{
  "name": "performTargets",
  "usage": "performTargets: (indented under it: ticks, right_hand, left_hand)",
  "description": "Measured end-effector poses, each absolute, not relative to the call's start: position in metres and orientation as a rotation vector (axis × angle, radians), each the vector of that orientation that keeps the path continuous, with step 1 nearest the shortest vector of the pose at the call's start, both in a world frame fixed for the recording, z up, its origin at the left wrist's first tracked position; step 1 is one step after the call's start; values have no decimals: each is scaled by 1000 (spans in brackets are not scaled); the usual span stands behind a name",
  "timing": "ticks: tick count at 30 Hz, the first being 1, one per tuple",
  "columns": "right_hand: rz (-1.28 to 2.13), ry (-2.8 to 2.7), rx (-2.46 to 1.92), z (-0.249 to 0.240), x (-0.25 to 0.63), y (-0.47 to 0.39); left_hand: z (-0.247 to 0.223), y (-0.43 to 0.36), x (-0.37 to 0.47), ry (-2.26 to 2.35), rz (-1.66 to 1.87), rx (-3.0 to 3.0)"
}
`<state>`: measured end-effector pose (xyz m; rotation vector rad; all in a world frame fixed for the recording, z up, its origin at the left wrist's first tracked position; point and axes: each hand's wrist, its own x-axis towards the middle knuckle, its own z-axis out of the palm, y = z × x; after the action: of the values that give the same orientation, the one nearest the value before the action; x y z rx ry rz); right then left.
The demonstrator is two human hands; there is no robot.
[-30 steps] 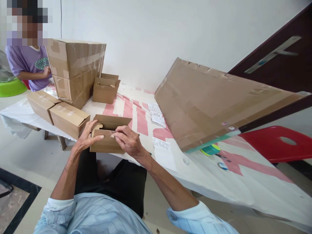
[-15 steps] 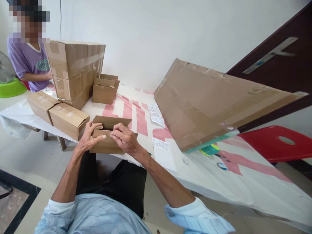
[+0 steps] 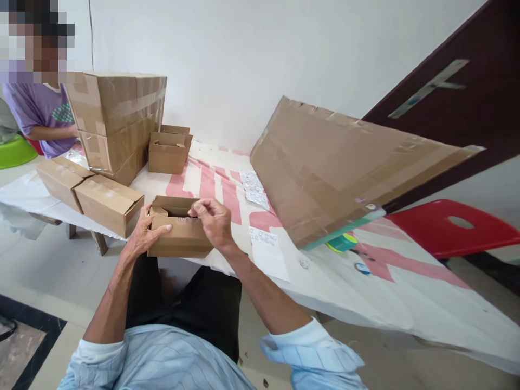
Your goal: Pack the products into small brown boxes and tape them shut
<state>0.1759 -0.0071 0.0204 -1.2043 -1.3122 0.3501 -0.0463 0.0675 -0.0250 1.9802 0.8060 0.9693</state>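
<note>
A small brown cardboard box (image 3: 179,238) rests at the near edge of the table (image 3: 406,292), its top flaps partly folded in. My left hand (image 3: 146,232) grips the box's left end, thumb across its front face. My right hand (image 3: 213,221) presses on the box's right top flap, fingers curled over the opening. What is inside the box is hidden.
Two closed small boxes (image 3: 87,192) lie to the left, a taped stack of large cartons (image 3: 117,122) and an open small box (image 3: 168,151) behind. A big flattened carton (image 3: 345,168) leans at right above tape rolls (image 3: 341,242). Another person (image 3: 40,114) stands far left. Red stool (image 3: 450,227) at right.
My right hand has moved from the box's front up onto its right top flap, and the rear flap has folded down. The left hand keeps its hold.
</note>
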Motion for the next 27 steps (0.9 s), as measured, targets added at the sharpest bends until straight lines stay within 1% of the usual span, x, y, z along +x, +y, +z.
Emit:
performTargets:
  ticks: [3,7,11,14,17,21,24,27]
  right_hand:
    - [402,-1087,-1148,34,194,-4]
    - [231,-1001,-1097,43,241,-19]
    - [-43,-849,-1205,26,319,-64]
    - [-118,-636,-1451,1,377,-113]
    - [-45,-506,-1718,-27,411,-167]
    - [203,-569,-1871,-59,415,-229]
    - [441,-676,-1957,-77,409,-260]
    - [533,-763,-2048,-92,404,-273]
  left_hand:
    - [-21,67,-48,794,952,1967]
    - [-15,67,-50,829,956,1955]
    - [-11,72,-51,849,987,2016]
    - [-10,78,-52,801,1027,2042]
    - [-11,80,-54,742,1086,2071]
    - [-7,75,-62,650,1113,2114]
    - [-2,71,-67,613,1070,2059]
    - [0,70,-67,593,1047,2072]
